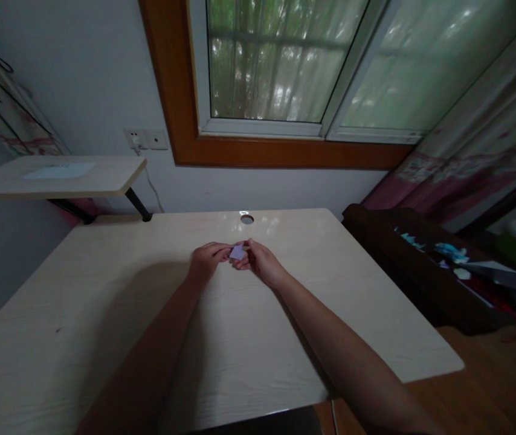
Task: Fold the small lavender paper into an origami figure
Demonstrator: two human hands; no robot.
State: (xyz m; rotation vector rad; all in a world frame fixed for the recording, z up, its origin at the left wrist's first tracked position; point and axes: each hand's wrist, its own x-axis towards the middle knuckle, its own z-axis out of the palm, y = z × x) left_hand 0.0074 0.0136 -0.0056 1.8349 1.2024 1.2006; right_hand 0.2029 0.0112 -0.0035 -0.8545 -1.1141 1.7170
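A small pale lilac piece of folded paper [237, 251] is held just above a light wooden desk [104, 314], near its far middle. My left hand [206, 261] pinches the paper's left side with its fingertips closed. My right hand [261, 262] pinches the right side, fingers curled round it. Both forearms stretch out over the desk from the near edge.
A cable hole [247, 219] sits at the desk's far edge. A raised shelf [54, 175] stands at the back left, below a wall socket [145, 139]. A dark wooden cabinet [421, 272] with paper bits on it stands to the right. A window [285, 60] is ahead.
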